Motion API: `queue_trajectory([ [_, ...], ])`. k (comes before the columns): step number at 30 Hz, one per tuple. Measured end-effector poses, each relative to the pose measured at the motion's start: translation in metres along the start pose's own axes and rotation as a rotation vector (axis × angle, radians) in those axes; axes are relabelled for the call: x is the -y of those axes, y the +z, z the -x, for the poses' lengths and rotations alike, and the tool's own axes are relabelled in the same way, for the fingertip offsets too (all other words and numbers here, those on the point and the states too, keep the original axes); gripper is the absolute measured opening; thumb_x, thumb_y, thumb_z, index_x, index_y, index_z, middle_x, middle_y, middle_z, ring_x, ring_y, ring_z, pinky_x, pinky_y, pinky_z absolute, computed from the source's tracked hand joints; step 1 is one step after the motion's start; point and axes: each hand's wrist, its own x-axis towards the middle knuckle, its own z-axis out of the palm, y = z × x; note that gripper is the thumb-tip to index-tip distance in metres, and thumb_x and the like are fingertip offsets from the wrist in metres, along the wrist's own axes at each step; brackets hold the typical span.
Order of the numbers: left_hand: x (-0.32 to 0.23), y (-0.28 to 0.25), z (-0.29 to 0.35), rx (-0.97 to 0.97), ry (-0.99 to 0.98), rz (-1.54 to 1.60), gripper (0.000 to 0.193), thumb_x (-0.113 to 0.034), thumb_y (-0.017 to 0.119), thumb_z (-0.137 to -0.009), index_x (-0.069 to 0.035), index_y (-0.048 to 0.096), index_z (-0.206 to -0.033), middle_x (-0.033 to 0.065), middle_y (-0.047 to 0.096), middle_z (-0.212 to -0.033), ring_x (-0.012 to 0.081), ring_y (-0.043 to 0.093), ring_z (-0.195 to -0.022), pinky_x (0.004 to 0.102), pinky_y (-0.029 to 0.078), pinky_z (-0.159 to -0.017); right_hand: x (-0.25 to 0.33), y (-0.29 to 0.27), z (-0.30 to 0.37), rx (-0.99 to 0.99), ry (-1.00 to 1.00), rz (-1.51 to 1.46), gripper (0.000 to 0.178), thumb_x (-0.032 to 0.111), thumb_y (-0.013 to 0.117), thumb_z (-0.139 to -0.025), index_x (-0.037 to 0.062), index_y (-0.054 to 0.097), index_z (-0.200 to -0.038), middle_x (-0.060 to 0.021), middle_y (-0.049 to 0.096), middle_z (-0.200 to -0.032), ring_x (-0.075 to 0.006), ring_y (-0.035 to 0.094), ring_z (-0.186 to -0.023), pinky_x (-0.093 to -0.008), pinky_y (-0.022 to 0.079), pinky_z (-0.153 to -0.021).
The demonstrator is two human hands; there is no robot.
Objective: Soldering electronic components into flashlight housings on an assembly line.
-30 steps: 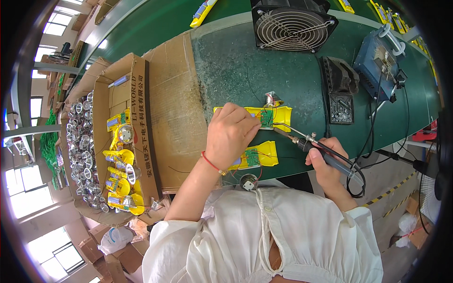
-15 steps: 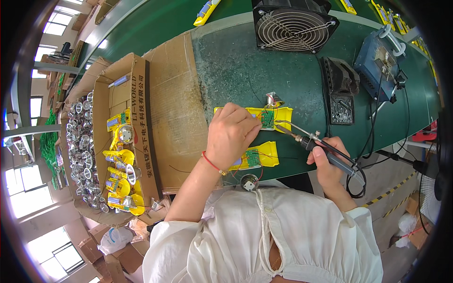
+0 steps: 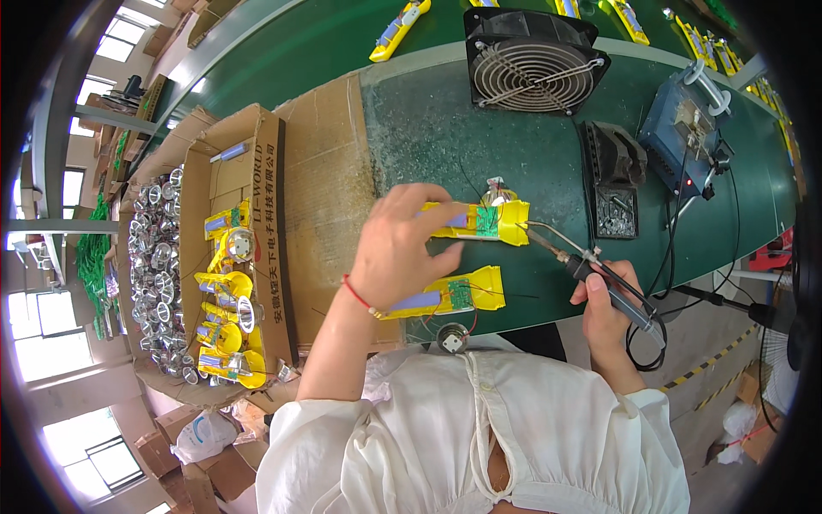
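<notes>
My right hand (image 3: pixel 610 310) is closed round the grey handle of a soldering iron (image 3: pixel 632 307). A thin metal tube runs alongside the iron, and its tip is close to the right end of a yellow plastic housing (image 3: pixel 515 224). My left hand (image 3: pixel 396 248) is over that housing's left end, thumb and fingers apart; whether they touch it I cannot tell. Inside lie a green circuit board (image 3: pixel 486 221) and a blue cell (image 3: pixel 449 220), with a shiny reflector (image 3: pixel 497 194) behind. Nearer me is a second yellow housing (image 3: pixel 490 289), wired to a round lamp head (image 3: pixel 452 337).
A black fan (image 3: pixel 538 73) stands at the back. Right of it are a black tray (image 3: pixel 616 214) of small bits and a blue soldering station (image 3: pixel 681 128) with cables. At left, a cardboard box (image 3: pixel 272 248) holds yellow lamp assemblies, beside many reflectors (image 3: pixel 158 265).
The fingers of my left hand have spread from a pinch near the circuit board and drawn back left. My right hand has moved the iron's tip slightly away from the board. The view has shifted a little.
</notes>
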Motion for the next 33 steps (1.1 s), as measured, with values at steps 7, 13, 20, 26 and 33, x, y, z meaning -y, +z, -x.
queue_trajectory([
  [7, 0.053, -0.040, -0.012, 0.246, -0.324, -0.446, 0.036, -0.012, 0.067, -0.058, -0.010, 0.064, -0.094, 0.0097, 0.058, -0.091, 0.0261, 0.058, -0.086, 0.0359, 0.049, -0.076, -0.004, 0.001, -0.015, -0.063, -0.022, -0.033, 0.017, 0.010, 0.060, -0.081, -0.0018, 0.049, -0.085, -0.0089, 0.055, -0.067, -0.0115, 0.053, -0.049, -0.0229, 0.046, -0.046],
  [13, 0.175, -0.090, -0.080, -0.292, -0.718, -0.521, 0.037, -0.031, 0.069, -0.062, -0.005, 0.065, -0.089, 0.0147, 0.062, -0.087, 0.0300, 0.061, -0.080, 0.0392, 0.049, -0.073, -0.008, 0.003, -0.014, -0.033, 0.043, -0.041, 0.013, 0.006, 0.058, -0.081, -0.0010, 0.048, -0.084, -0.0069, 0.053, -0.062, -0.0110, 0.052, -0.049, -0.0230, 0.045, -0.046],
  [20, 0.243, -0.052, -0.111, -0.294, -0.689, -0.587, 0.048, -0.033, 0.068, -0.072, -0.007, 0.053, -0.110, 0.0169, 0.060, -0.095, 0.0328, 0.058, -0.090, 0.0407, 0.047, -0.077, -0.005, 0.002, -0.004, -0.096, 0.090, -0.002, 0.012, 0.006, 0.058, -0.081, -0.0003, 0.048, -0.082, -0.0072, 0.054, -0.062, -0.0111, 0.053, -0.049, -0.0237, 0.047, -0.046],
  [26, 0.145, -0.074, -0.077, -0.418, -0.421, -0.287, 0.046, -0.030, 0.065, -0.074, -0.005, 0.056, -0.112, 0.0152, 0.056, -0.111, 0.0299, 0.055, -0.099, 0.0364, 0.045, -0.083, -0.006, 0.011, -0.011, -0.029, 0.055, -0.004, 0.013, 0.007, 0.058, -0.081, -0.0004, 0.048, -0.083, -0.0073, 0.054, -0.061, -0.0111, 0.052, -0.048, -0.0232, 0.045, -0.047],
  [33, -0.002, -0.057, 0.058, 0.489, -0.146, 0.193, 0.056, -0.011, 0.071, -0.063, -0.004, 0.052, -0.115, 0.0134, 0.055, -0.111, 0.0302, 0.052, -0.102, 0.0351, 0.043, -0.086, 0.002, 0.007, 0.004, 0.040, 0.011, 0.015, 0.015, 0.009, 0.059, -0.081, -0.0011, 0.048, -0.085, -0.0083, 0.055, -0.064, -0.0113, 0.053, -0.049, -0.0232, 0.045, -0.047],
])
